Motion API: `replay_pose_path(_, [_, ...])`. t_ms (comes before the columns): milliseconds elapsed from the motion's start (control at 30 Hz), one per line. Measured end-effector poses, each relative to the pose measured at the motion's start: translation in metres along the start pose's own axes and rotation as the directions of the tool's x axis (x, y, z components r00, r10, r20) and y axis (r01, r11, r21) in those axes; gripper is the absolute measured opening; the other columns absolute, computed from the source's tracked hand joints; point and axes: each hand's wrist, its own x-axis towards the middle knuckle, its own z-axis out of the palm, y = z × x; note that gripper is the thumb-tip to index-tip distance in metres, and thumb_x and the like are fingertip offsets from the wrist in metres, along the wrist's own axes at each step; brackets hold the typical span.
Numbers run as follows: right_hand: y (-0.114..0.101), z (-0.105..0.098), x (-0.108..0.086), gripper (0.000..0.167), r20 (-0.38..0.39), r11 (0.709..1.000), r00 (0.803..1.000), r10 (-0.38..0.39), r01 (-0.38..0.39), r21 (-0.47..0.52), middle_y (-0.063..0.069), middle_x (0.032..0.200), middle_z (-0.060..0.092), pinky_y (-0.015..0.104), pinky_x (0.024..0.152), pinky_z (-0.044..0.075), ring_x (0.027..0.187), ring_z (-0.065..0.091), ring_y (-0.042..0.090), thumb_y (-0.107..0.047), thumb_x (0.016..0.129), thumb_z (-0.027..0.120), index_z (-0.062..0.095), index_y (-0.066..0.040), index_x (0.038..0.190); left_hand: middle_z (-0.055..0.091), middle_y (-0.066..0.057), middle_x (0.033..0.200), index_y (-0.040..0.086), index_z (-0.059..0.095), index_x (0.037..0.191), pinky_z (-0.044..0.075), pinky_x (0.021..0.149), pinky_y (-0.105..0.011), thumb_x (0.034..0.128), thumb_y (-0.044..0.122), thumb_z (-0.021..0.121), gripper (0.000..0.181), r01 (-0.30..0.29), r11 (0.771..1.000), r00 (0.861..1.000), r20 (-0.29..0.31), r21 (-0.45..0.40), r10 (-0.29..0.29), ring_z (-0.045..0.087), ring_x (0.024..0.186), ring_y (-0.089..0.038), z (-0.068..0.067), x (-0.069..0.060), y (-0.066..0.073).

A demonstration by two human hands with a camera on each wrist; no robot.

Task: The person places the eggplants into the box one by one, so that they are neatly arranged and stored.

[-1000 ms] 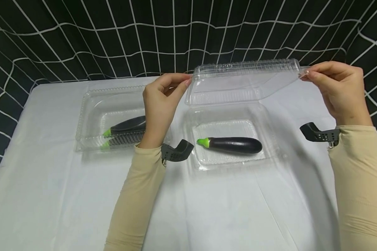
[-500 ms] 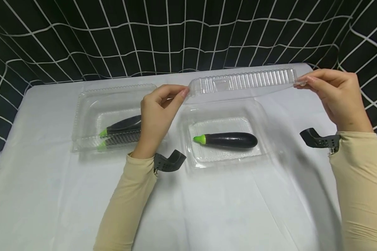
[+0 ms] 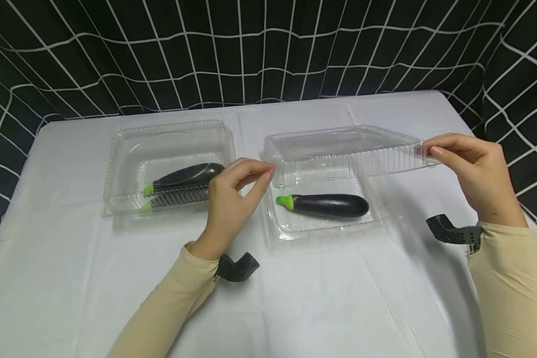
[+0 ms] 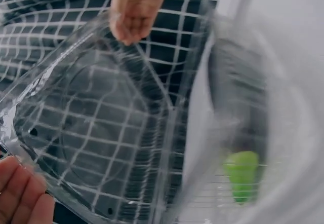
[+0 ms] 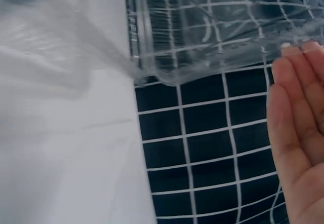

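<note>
A clear plastic clamshell container has its ribbed lid (image 3: 335, 141) tilted above its base (image 3: 291, 231). In the base lies a dark eggplant (image 3: 331, 205), its green stem end pointing left. My left hand (image 3: 233, 209) pinches the lid's left front corner between thumb and fingers. At the right front corner, my right hand (image 3: 479, 174) pinches the lid the same way. The left wrist view has the lid (image 4: 91, 127) between both hands and the green stem end (image 4: 242, 173), blurred. In the right wrist view, my fingers (image 5: 288, 117) are at the lid's edge.
To the left stands a second clear container (image 3: 127, 164), its lid closed over another eggplant (image 3: 183, 177). Both containers sit on a white-covered table (image 3: 317, 298). Black cloth with a white-lined grid (image 3: 250, 54) rises behind and at the sides.
Both hands have come down and nearer with the lid, which has swung from raised at the back to lying low over the base. The eggplants stay in place.
</note>
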Motion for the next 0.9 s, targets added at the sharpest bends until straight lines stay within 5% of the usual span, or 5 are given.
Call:
replay_pose_path(267, [0.02,0.008,-0.034,0.015,-0.173,0.998,0.984,-0.035,0.044,0.048,0.01,0.089,0.069,0.019,0.079,0.048,0.083,0.063,0.017,0.018,0.084,0.055,0.063,0.02,0.096,0.068,-0.009,0.093,-0.001,0.07,0.092,0.049,0.085,-0.024,0.0836,-0.002,0.066,0.01,-0.015,0.987,0.998,0.06,0.157,0.006,0.065,0.091,-0.019,0.003,-0.024,0.002])
replay_pose_path(633, [0.039,0.019,-0.055,0.019,-0.156,0.996,0.984,-0.08,0.085,0.026,0.014,0.094,0.069,0.02,0.078,0.049,0.087,0.064,0.019,0.026,0.078,0.056,0.059,0.026,0.098,0.067,-0.006,0.096,0.001,0.068,0.091,0.048,0.089,-0.027,0.0809,-0.003,0.069,0.011,-0.024,0.975,0.991,0.136,0.22,-0.006,0.064,0.095,-0.018,0.008,-0.056,-0.008])
replay_pose_path(900, [0.047,0.027,-0.06,0.022,-0.136,0.988,0.981,-0.136,0.123,-0.096,0.013,0.098,0.066,0.023,0.087,0.046,0.091,0.062,0.02,0.027,0.077,0.053,0.06,0.024,0.097,0.067,-0.007,0.099,0.002,0.068,0.091,0.047,0.091,-0.025,0.0794,-0.003,0.071,0.013,-0.047,0.969,0.995,0.101,0.243,0.023,0.063,0.097,-0.018,0.01,-0.071,-0.015])
